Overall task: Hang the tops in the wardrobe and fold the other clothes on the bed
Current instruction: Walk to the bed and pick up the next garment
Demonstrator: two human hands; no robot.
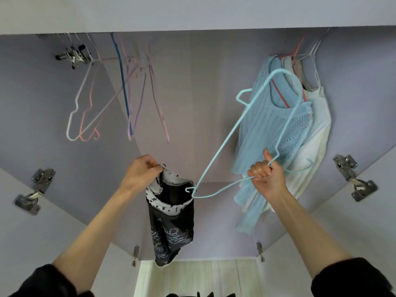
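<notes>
Our left hand (142, 168) pinches the neck edge of a black printed top (171, 219) hanging before the wardrobe (192, 116). Our right hand (267, 174) fists around a light-blue hanger (216, 153), one end tucked into that neck. Beyond, a blue knit sweater (276, 129) hangs right, empty hangers (102, 99) left.

A home bedroom wardrobe (192, 103): empty hangers (81, 116), hung tops (278, 129), door hinges (351, 179).
</notes>
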